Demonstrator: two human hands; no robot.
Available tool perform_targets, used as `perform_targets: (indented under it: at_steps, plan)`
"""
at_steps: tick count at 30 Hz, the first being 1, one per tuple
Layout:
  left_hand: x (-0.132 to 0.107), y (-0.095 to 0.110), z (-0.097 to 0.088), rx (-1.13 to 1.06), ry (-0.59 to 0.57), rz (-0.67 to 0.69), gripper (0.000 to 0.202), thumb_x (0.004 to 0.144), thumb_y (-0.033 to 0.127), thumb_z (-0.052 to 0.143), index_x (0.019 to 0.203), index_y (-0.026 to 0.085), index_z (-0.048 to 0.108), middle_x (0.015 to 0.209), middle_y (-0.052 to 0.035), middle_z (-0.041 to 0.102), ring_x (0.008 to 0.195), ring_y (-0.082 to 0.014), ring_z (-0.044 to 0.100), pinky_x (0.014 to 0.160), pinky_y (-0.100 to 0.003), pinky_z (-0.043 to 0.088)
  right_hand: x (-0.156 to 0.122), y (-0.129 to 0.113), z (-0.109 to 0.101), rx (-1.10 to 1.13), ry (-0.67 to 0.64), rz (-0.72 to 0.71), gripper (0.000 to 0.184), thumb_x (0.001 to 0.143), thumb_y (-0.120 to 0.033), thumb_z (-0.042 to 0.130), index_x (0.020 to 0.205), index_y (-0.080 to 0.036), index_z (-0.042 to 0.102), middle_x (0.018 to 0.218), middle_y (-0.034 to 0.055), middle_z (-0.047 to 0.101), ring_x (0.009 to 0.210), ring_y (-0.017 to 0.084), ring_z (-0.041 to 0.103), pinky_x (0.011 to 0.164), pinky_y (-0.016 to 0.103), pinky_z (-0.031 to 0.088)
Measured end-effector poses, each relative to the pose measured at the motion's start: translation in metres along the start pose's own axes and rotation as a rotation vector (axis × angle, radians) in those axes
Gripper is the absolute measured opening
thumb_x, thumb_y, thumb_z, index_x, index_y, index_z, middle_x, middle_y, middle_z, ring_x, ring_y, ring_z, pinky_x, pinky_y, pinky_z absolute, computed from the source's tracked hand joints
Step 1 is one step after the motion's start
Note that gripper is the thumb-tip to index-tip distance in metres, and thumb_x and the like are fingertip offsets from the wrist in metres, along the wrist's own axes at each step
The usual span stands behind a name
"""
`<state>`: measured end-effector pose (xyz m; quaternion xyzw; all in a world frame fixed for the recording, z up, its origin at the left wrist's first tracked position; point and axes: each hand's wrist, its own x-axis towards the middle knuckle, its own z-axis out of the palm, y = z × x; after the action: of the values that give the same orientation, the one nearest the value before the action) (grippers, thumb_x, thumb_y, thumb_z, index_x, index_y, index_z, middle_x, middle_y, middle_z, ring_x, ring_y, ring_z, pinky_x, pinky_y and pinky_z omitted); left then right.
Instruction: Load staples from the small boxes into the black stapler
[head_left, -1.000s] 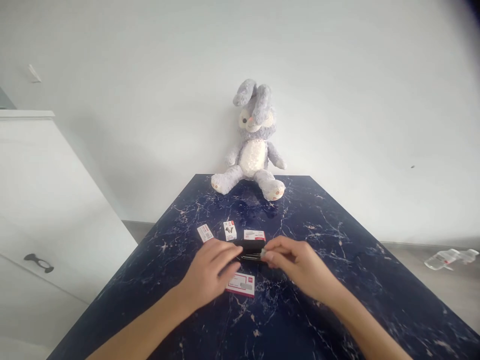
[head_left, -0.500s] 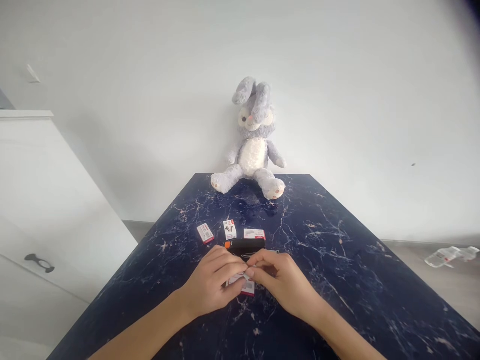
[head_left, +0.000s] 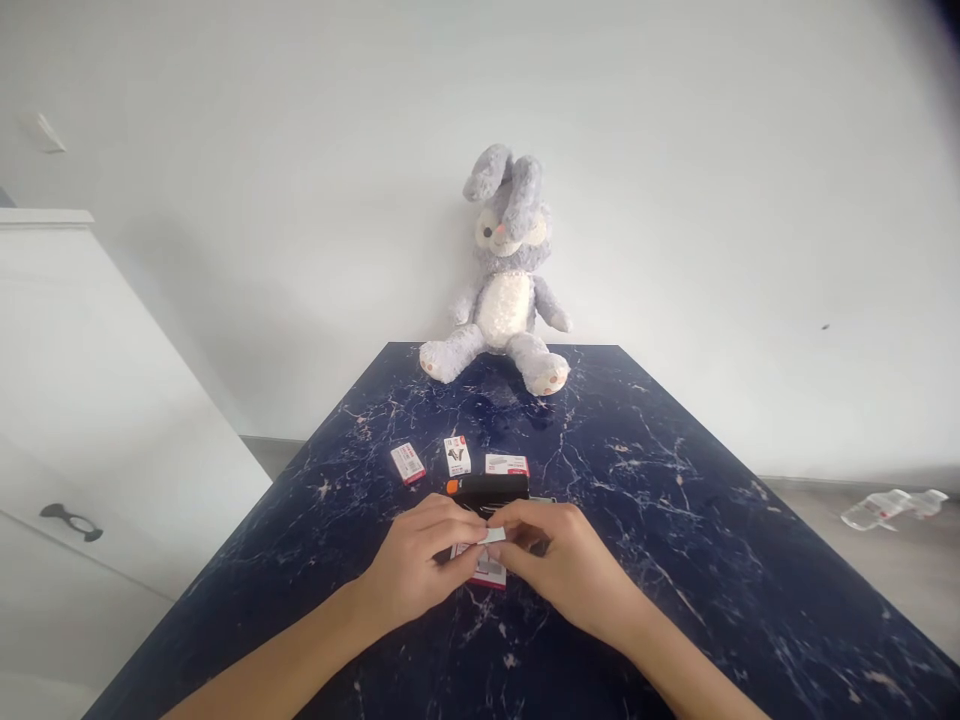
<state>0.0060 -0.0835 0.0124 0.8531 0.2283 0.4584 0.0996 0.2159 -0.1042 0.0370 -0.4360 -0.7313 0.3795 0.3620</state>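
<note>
My left hand [head_left: 420, 548] and my right hand [head_left: 566, 550] meet over the table, thumbs and fingertips pinched together. Between them is a small whitish strip [head_left: 493, 535], gripped at its left end by my left fingers and touched by the fingers of my right hand. Just below the fingertips lies a small white and red box [head_left: 491, 575], partly covered by the hands. Right behind them rests a black object with an orange end [head_left: 491, 486], which looks like a stapler; its near side is hidden by my fingers.
Three small white and red boxes lie farther back: a left one [head_left: 408, 463], a middle one with black clips pictured [head_left: 457, 455], and a right one [head_left: 507, 465]. A grey plush rabbit [head_left: 506, 300] sits at the far edge of the dark blue marbled table [head_left: 637, 480]. A white cabinet [head_left: 112, 370] stands left.
The whitish strip now shows more plainly between my fingertips, and the fingers have shifted slightly around it. The whole view has moved a little; the boxes stay put.
</note>
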Motion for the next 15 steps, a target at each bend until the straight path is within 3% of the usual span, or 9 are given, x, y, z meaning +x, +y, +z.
perform_targets:
  at_steps: [4,9,15]
  plan:
    - [0.000,0.000,0.001,0.005,-0.019,0.003,0.028,0.083,0.005,0.069,0.104,0.024,0.068,0.095,-0.0025,0.076,0.083,-0.0168,0.071,0.079,-0.034,0.057,0.000,0.005,0.000,-0.065,0.080,-0.157,0.012,0.084,-0.016,0.068,0.089,-0.026,0.073,0.095,-0.0017,0.072,0.079,0.013,0.065,0.070,0.023,0.053]
    - [-0.003,-0.002,0.003,0.003,-0.006,-0.015,0.026,0.083,0.006,0.070,0.102,0.023,0.068,0.094,-0.0027,0.076,0.083,-0.0172,0.071,0.079,-0.034,0.056,0.003,0.011,0.002,-0.204,0.066,-0.415,0.019,0.089,-0.013,0.062,0.094,-0.026,0.074,0.096,-0.0001,0.074,0.094,0.017,0.065,0.087,0.029,0.053]
    - [-0.004,-0.002,0.002,0.016,-0.029,-0.007,0.030,0.083,0.007,0.069,0.107,0.024,0.068,0.096,-0.0019,0.076,0.084,-0.0174,0.069,0.080,-0.035,0.054,0.003,0.007,-0.010,-0.260,0.025,-0.409,0.018,0.090,-0.013,0.060,0.089,-0.025,0.073,0.094,0.0000,0.074,0.091,0.016,0.064,0.085,0.029,0.053]
